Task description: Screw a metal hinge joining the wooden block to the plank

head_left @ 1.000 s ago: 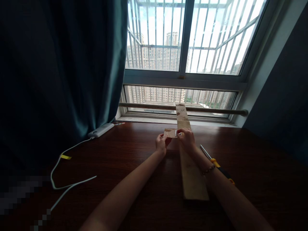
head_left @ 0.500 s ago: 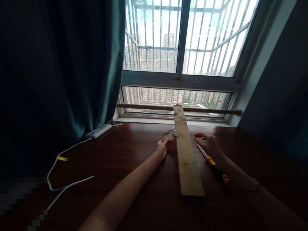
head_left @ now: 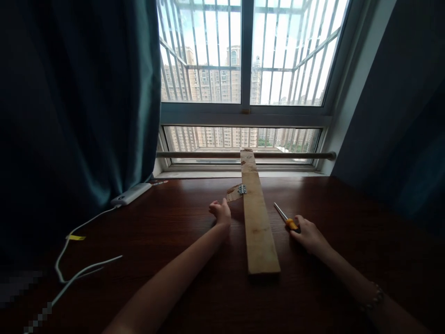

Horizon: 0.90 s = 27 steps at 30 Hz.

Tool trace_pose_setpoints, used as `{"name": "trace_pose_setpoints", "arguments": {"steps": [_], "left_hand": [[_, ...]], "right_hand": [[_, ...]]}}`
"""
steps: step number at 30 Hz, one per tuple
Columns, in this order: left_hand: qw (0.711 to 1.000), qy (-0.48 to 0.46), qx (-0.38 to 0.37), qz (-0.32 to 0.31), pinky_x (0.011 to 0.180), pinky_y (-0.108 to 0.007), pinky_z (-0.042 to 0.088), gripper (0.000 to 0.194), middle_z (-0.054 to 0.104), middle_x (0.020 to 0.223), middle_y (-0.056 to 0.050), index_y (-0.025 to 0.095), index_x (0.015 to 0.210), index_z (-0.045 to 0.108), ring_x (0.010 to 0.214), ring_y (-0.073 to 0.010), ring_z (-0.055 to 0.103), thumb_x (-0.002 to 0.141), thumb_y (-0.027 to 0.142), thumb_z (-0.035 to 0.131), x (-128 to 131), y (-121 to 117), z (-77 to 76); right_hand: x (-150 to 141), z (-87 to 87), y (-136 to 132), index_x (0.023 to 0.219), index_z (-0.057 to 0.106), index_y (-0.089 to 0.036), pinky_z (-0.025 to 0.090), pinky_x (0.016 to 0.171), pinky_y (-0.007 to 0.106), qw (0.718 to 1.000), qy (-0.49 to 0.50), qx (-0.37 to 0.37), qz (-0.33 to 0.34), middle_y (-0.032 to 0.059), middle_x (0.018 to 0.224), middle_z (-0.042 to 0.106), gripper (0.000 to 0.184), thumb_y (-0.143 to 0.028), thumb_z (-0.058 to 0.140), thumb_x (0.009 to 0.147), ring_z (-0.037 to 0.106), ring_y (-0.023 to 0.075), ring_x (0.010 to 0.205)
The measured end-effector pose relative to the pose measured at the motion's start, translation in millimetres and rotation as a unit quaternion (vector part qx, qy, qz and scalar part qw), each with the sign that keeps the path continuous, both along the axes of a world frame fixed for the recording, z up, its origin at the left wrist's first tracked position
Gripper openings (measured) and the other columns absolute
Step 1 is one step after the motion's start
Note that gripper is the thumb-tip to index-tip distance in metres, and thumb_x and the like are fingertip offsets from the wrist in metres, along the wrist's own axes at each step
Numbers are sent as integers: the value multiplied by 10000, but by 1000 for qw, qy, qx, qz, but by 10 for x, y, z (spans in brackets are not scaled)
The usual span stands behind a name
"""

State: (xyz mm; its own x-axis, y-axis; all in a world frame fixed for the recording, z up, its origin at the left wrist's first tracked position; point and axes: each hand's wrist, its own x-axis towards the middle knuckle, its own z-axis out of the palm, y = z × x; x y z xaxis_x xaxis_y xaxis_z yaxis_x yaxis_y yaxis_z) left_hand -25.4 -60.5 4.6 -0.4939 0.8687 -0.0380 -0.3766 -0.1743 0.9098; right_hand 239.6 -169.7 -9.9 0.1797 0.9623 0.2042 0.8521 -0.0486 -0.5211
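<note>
A long wooden board (head_left: 259,222) lies lengthwise on the table, its far end reaching the window rail. A metal hinge (head_left: 242,189) with screws sits at its left edge, joining it to a small wooden piece (head_left: 234,194) that sticks out to the left. My left hand (head_left: 221,213) is beside that piece's near corner, fingers loosely bent and apart, gripping nothing I can see; whether it touches the piece is unclear. To the right of the board, my right hand (head_left: 309,235) is closed around the yellow and black handle of a screwdriver (head_left: 290,223), whose shaft points away toward the board.
A white power strip (head_left: 131,195) rests at the table's left back by the dark curtain (head_left: 135,93). Its white cable (head_left: 83,225), bearing a yellow tag (head_left: 76,238), runs forward along the left. A horizontal rail (head_left: 292,156) crosses in front of the barred window.
My right hand has come back toward me and taken hold of the screwdriver's handle. My left hand has loosened from the small wooden piece. The view has swung slightly right.
</note>
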Motion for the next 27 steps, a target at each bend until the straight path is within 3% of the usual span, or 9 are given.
{"name": "trace_pose_setpoints", "arguments": {"steps": [2,4,7,9,12,17,20,24,27], "left_hand": [[983,159,93,18,1012,-398,288,320,463,1147,-105,203,979,482,1181,-237,391,694,152,620,48,-181,105],[898,368,240,-37,1045,-426,234,337,473,1204,-105,218,1014,549,1214,-260,367,691,161,627,109,-399,226],[763,502,372,-166,1070,-456,179,341,554,1181,-85,262,1044,598,1203,-261,424,726,141,589,205,-703,389],[726,502,398,-251,1073,-461,178,309,615,1093,-83,267,1025,619,1149,-252,493,749,139,568,257,-842,458],[726,459,381,-343,1053,-439,233,265,650,978,-111,228,1007,637,1050,-250,563,759,165,568,293,-929,483],[785,365,291,-407,980,-411,326,308,640,850,-136,169,991,646,932,-286,576,687,216,656,287,-922,432],[810,329,271,-402,911,-352,382,316,631,847,-119,166,969,646,875,-258,580,663,235,686,305,-981,462],[779,308,262,-478,768,-271,426,283,628,860,-84,158,1006,618,787,-185,577,763,300,590,380,-1131,540],[758,233,203,-574,558,-213,395,325,566,679,-24,129,976,603,565,-100,496,790,388,543,441,-1202,559]], "right_hand": [[-15,82,0,1020,563,-167,445,743,352,997,72,13,-5,108,899,649,347,-287,565,694,614,258,858],[-56,208,-31,1011,551,-168,459,698,347,976,215,16,16,88,833,660,342,-328,561,709,625,237,783],[-153,401,-127,1075,513,-176,474,618,321,871,471,-41,134,91,845,676,414,-384,582,723,632,205,702],[-224,476,-198,1102,503,-187,471,578,303,794,562,-95,210,101,851,684,454,-386,618,711,634,195,666],[-315,483,-274,1087,520,-192,469,562,291,733,610,-150,262,110,832,687,427,-387,622,721,639,188,633],[-403,442,-336,1070,546,-211,478,642,302,692,664,-128,254,100,874,680,365,-391,593,756,645,191,731],[-446,464,-365,1118,521,-238,463,629,276,699,663,-72,258,60,808,674,448,-283,674,699,621,169,727],[-493,451,-381,1059,580,-221,426,519,242,734,618,8,283,15,713,633,434,-234,725,651,537,114,562],[-507,465,-398,943,634,-193,376,421,228,775,572,39,264,24,723,633,334,-279,740,637,470,84,462]]}}
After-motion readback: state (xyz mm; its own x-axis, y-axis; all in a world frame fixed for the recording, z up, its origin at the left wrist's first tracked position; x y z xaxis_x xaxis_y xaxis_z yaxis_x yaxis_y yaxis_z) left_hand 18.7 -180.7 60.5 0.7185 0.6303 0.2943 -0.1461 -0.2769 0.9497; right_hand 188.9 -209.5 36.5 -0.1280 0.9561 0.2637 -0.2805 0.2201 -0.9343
